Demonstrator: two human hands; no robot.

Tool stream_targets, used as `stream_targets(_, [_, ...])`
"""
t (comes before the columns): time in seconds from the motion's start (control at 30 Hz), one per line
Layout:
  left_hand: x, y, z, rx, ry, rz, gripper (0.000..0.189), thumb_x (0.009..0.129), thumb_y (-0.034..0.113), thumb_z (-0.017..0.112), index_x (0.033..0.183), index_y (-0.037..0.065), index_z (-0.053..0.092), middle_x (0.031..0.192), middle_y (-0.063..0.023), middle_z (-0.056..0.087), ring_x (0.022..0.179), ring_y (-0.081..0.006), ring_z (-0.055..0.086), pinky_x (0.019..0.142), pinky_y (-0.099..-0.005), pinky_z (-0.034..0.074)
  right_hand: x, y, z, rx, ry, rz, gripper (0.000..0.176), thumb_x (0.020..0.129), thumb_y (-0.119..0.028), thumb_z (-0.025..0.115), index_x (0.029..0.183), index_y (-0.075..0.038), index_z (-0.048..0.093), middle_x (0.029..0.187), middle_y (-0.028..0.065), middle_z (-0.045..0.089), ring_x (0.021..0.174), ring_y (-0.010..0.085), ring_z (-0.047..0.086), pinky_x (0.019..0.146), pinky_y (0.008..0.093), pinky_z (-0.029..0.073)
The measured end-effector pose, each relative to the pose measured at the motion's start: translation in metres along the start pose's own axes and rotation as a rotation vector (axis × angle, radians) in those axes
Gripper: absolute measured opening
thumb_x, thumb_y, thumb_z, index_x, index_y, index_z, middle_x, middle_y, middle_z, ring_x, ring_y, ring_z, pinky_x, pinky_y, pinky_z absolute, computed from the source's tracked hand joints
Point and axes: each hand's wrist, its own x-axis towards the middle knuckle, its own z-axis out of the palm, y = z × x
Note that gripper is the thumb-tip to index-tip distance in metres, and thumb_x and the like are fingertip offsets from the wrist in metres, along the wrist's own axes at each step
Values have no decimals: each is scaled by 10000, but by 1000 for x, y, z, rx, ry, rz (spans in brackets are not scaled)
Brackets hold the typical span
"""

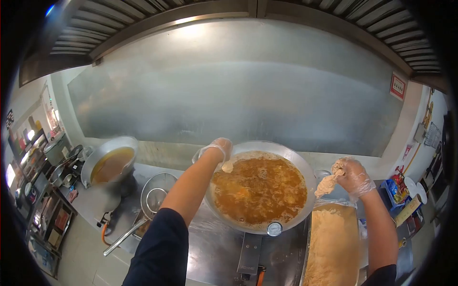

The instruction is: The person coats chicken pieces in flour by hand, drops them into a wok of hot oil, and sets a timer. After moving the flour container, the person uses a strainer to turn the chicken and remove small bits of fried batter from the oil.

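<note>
A wide metal wok (310, 177) is filled with bubbling brown frying oil (260, 190). Over its upper left rim is my left hand (218, 148), in a clear plastic glove, with its fingers closed on a small pale breaded piece (227, 166) just above the oil. To the right of the wok, my gloved right hand (353, 177) grips a longer breaded chicken piece (327, 186), coated in flaky batter. Below that hand lies a tray of flour (334, 243). A round dial thermometer (274, 229) sits at the wok's front rim.
At the left stands a second wok (131, 141) with still, brown oil. A long-handled strainer (156, 199) rests between the woks, its handle pointing toward me. A metal splash wall (248, 90) rises behind. Blue baskets (393, 193) and shelves (52, 219) flank the counter.
</note>
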Motion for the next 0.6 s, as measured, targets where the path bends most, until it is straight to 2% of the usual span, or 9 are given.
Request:
stream_targets(0.07, [48,-17,39,118,-99,69,237,855,62,625,1070,35,721,1117,-159,700,1023,-343,681,827,-438,573,1,1,12,-11,3,-16,275,715,-135,702,955,-13,647,978,216,646,935,419,607,818,473,504])
stream_targets(0.13, [62,-17,50,101,-176,19,270,843,67,656,1105,31,709,1163,-143,688,1054,-343,672,821,-464,578,0,3,19,-7,21,-34,302,715,-142,705,984,-18,646,984,213,640,948,421,601,825,479,499])
stream_targets(0.27, [87,-21,70,124,-287,11,322,838,88,679,1153,22,687,1228,-125,662,1103,-344,652,825,-510,578,-1,-18,12,-5,-74,33,313,717,-141,702,997,-11,651,971,220,638,946,421,604,827,475,503])
stream_targets(0.37, [64,-7,42,30,-340,-84,339,841,97,680,1172,21,677,1245,-121,653,1127,-345,640,836,-529,572,1,-23,11,-15,-104,39,303,718,-132,692,991,-5,651,968,222,638,947,421,604,829,473,504])
stream_targets(0.5, [90,-26,46,72,-223,-8,332,888,199,615,1186,68,684,1248,-127,650,1110,-327,646,895,-468,560,9,-18,18,-53,-107,48,273,725,-115,674,974,-7,650,968,224,639,955,422,603,847,476,502])
stream_targets(0.6, [41,-41,-17,138,-24,68,355,900,260,562,1191,99,687,1249,-130,648,1113,-303,642,940,-403,539,28,-30,14,-123,-162,76,264,742,-106,662,988,-11,652,996,227,636,989,416,603,880,471,497])
